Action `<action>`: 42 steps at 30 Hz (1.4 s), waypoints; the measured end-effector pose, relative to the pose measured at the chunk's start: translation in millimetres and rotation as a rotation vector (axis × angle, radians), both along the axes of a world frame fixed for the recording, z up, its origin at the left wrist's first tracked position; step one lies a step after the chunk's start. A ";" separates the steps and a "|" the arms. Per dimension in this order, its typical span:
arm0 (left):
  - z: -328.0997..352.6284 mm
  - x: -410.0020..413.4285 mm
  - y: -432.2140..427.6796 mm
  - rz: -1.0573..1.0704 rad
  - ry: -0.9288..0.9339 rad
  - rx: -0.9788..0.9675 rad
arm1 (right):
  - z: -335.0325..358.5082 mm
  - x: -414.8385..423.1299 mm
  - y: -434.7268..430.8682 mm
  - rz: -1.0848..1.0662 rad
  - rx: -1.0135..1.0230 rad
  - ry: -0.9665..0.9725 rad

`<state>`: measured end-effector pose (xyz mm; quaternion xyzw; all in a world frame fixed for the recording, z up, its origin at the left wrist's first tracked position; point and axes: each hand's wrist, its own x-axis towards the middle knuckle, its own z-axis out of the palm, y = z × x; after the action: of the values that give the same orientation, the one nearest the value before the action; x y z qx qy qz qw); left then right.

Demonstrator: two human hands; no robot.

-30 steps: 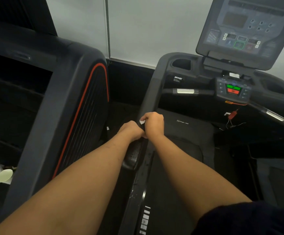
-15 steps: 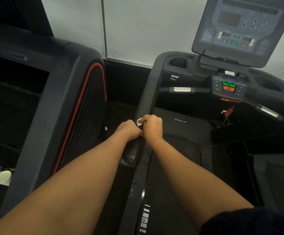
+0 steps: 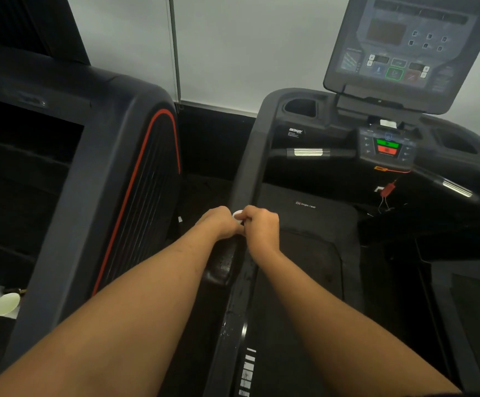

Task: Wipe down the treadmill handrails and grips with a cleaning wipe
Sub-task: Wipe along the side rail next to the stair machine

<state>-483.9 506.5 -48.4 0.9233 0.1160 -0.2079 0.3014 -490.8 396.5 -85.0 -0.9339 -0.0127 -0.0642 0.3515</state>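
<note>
The treadmill's dark left handrail runs from the console down toward me. Both hands meet on it near its lower end. My left hand wraps the rail from the left. My right hand grips it from the right with curled fingers. A small bit of white cleaning wipe shows between the two hands; most of it is hidden under them. The silver pulse grip sits on the cross bar ahead, and a second one lies on the right.
A neighbouring machine with a red-trimmed black shroud stands close on the left. The console screen and control pad are ahead at the right, with a red safety clip hanging. A paper cup lies on the floor at left.
Both hands stay together on the left handrail and shift only slightly along it. The view has tilted a little, lowering the console in the frame.
</note>
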 end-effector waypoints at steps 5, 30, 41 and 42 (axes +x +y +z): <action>5.4 -5.1 8.9 -0.117 0.218 -0.032 | 8.7 11.5 -0.4 0.010 -0.074 0.027; -3.4 -25.7 10.3 -0.020 0.198 -0.104 | 18.5 -4.6 7.4 -0.052 -0.022 0.068; -4.2 -27.0 5.8 0.001 0.194 -0.090 | 26.3 -10.7 12.2 0.073 -0.211 0.132; -5.1 -27.3 5.8 0.002 0.192 -0.089 | 23.6 -11.8 12.8 0.072 -0.217 0.134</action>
<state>-511.3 512.3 -53.5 0.8848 0.1360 -0.3000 0.3297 -502.6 409.2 -61.4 -0.9676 -0.0297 0.0127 0.2504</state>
